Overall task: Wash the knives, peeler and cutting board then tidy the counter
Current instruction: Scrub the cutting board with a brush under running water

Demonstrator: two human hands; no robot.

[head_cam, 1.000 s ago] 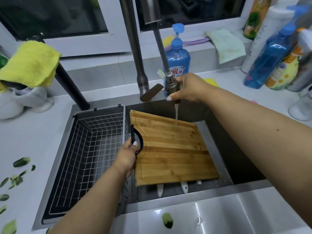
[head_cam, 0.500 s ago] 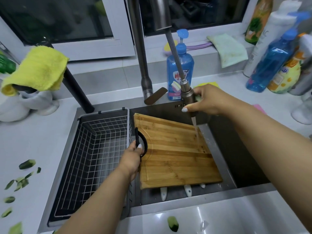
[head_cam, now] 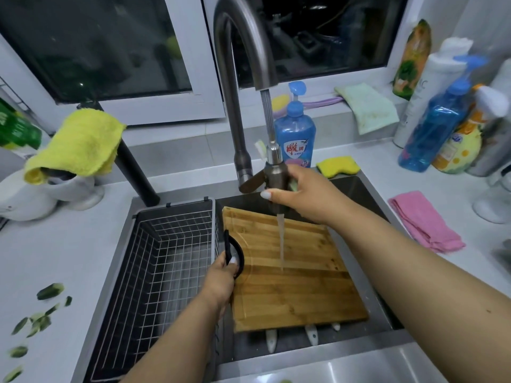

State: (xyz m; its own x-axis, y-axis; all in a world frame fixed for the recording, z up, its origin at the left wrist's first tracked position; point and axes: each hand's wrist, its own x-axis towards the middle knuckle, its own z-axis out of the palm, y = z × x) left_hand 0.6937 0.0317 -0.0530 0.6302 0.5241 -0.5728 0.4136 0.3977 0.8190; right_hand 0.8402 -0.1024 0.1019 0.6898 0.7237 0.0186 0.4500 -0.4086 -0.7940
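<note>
Under cutting board [head_cam: 293, 286], half-hidden white handles [head_cam: 312, 335].

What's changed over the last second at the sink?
The right hand has carried the pull-out spray head from the cutting board's far edge toward its middle, so the water stream now lands mid-board. The left hand still grips the board's black handle; the board stays tilted in the sink.

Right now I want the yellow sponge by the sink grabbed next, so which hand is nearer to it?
The right hand. It grips the pull-out spray head just left of the yellow sponge. The left hand holds the cutting board handle, much farther away.
</note>
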